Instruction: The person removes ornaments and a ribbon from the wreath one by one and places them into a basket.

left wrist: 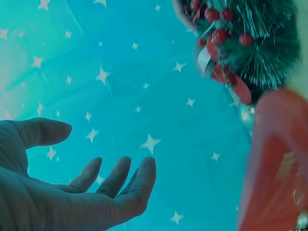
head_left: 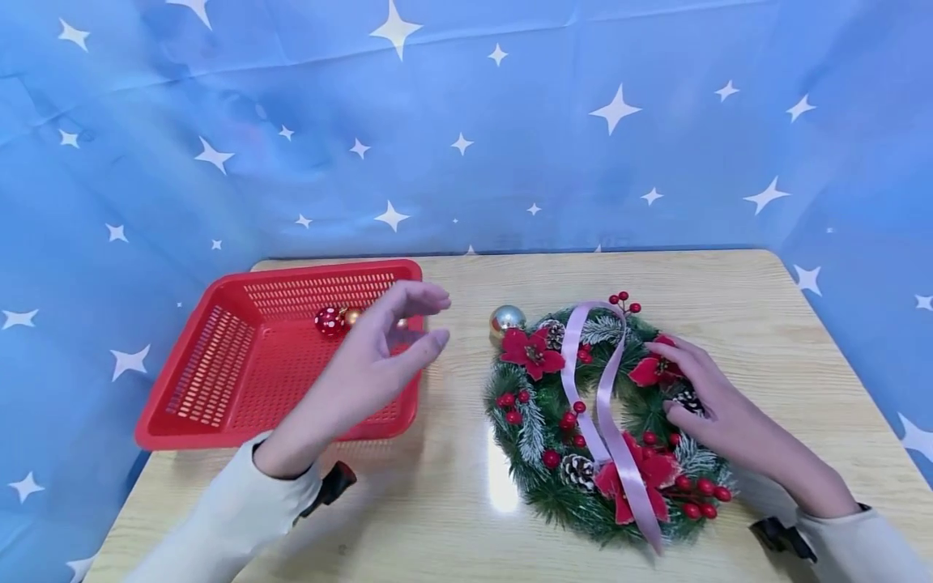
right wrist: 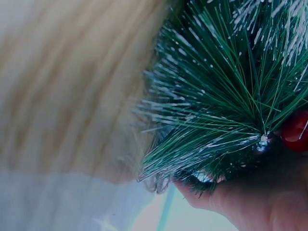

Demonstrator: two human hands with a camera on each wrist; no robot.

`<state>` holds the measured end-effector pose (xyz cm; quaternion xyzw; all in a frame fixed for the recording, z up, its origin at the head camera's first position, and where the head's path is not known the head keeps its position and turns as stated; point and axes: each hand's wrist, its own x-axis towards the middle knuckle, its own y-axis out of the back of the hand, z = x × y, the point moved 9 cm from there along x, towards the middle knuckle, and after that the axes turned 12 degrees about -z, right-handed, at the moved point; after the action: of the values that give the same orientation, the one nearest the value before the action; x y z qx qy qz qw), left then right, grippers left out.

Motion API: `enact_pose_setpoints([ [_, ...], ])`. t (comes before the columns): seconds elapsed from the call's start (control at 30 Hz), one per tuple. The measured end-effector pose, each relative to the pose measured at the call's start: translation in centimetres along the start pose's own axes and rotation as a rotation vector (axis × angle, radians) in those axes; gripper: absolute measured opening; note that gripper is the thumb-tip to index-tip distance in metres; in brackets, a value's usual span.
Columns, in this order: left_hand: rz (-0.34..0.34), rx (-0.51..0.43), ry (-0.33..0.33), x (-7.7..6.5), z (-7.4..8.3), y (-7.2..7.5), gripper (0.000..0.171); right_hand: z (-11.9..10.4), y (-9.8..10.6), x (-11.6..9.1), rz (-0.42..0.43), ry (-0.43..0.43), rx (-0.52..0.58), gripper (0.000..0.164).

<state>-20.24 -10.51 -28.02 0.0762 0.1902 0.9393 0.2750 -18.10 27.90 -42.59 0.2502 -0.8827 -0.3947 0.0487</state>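
Observation:
A green Christmas wreath (head_left: 539,478) with red poinsettias, berries, pinecones and frosted sprigs lies on the right half of the table. My right hand (head_left: 717,409) grips its right side, fingers over a red flower and thumb toward the inner ring; the right wrist view shows the needles (right wrist: 207,96) close up. Across the wreath runs a pink ribbon (head_left: 612,437). Touching or just beside its upper left is a shiny silver-gold ball ornament (head_left: 507,318). Above the right rim of a red basket (head_left: 284,441), my left hand (head_left: 372,356) hovers with loosely curved fingers, holding nothing.
Inside the basket lie a red ball with white dots (head_left: 330,321) and a gold ball (head_left: 353,317); the left hand partly hides other ornaments. The light wooden table (head_left: 452,502) ends at a blue star-patterned cloth (head_left: 466,162) behind and at both sides.

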Motion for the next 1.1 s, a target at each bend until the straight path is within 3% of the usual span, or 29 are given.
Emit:
enact_pose_setpoints([
  [0.17,-0.036,-0.019,-0.013,-0.1,-0.4,-2.2,0.045,-0.3,0.0,0.4,-0.001,0.028,-0.001,0.084],
  [0.4,-0.039,-0.064,-0.003,0.5,-2.1,-4.1,0.043,-0.8,0.1,0.6,-0.007,0.097,-0.023,0.083],
  [0.97,0.002,-0.084,0.007,1.1,-5.3,-6.6,0.046,-1.1,-0.2,1.1,-0.093,0.124,-0.045,0.078],
  [1.1,0.015,-0.088,0.013,1.1,-6.0,-7.0,0.046,-1.2,-0.1,0.9,-0.074,0.133,-0.058,0.076],
])
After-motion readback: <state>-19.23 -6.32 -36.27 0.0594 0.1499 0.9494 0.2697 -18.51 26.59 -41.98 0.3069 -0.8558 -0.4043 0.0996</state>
